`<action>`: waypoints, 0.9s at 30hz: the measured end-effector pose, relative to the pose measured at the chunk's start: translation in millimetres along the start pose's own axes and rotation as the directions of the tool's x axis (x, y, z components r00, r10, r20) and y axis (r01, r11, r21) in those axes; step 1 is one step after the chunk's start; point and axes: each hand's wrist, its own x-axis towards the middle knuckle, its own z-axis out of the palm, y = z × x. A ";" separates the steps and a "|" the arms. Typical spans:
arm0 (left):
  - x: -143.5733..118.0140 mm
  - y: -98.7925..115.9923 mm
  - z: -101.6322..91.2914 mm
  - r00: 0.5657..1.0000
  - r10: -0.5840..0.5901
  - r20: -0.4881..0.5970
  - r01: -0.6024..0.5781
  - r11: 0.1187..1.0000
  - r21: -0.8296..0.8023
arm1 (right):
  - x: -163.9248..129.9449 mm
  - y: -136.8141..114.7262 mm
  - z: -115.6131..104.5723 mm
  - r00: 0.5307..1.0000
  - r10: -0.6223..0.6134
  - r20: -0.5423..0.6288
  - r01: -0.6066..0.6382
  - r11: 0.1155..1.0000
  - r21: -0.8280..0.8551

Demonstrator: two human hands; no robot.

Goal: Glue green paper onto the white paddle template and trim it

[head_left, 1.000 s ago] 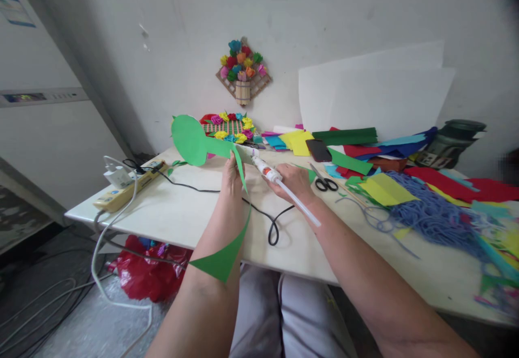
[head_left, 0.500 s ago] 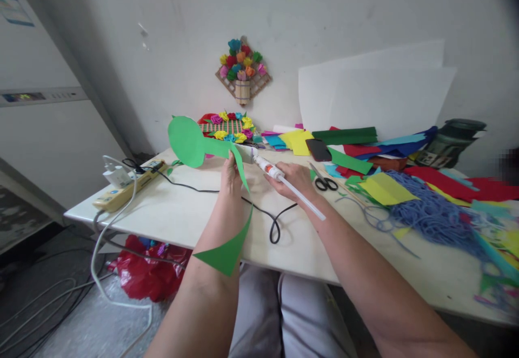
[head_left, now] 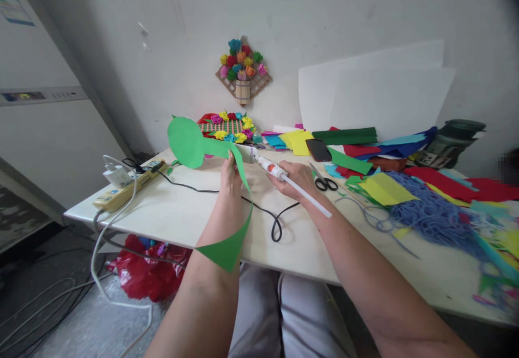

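We hold the green paper cutout [head_left: 190,144] above the table [head_left: 182,217] in our left hand [head_left: 231,177], fingers closed on its stem; its rounded end points up-left and its long tail curls toward our forearm. Our right hand [head_left: 298,179] grips the glue gun [head_left: 270,167], nozzle at the stem. Gluing looks underway, not finished. Scissors [head_left: 324,182] lie nearby.

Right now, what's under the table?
Under the table a red plastic bag sits on the floor with colourful bits inside, beside grey cables. The person's knees in grey trousers tuck under the edge. The tabletop hides everything farther back.
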 end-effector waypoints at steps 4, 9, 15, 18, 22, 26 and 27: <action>0.3 -0.3 -1.0 1.000 0.009 0.009 -0.009 1.000 0.013 | -0.4 0.9 0.8 1.000 -0.003 -0.005 0.003 1.000 -0.004; -0.8 -0.1 -0.1 1.000 0.028 -0.002 -0.028 0.999 0.019 | -0.3 2.2 1.0 1.000 0.014 -0.010 -0.014 1.000 -0.015; -7.2 1.5 4.4 1.000 0.025 -0.004 -0.025 1.000 -0.016 | -0.2 2.7 -0.7 1.000 0.024 0.008 -0.024 1.000 -0.015; -16.4 3.2 8.7 0.997 0.036 0.061 -0.037 0.999 0.018 | 0.1 2.4 -2.2 1.000 0.020 0.017 -0.020 1.000 -0.017; -27.0 5.3 13.8 0.990 0.044 0.136 -0.046 0.999 0.011 | 0.6 2.0 -4.2 0.999 0.029 0.043 -0.028 0.999 -0.023; -20.6 4.5 11.2 0.994 0.048 0.095 -0.050 0.998 0.024 | 0.9 2.1 -4.5 0.998 0.037 0.051 -0.036 0.999 -0.025; -16.5 3.7 9.1 0.995 0.042 0.087 -0.044 0.999 0.029 | 0.9 2.2 -4.2 0.998 0.038 0.048 -0.037 0.999 -0.025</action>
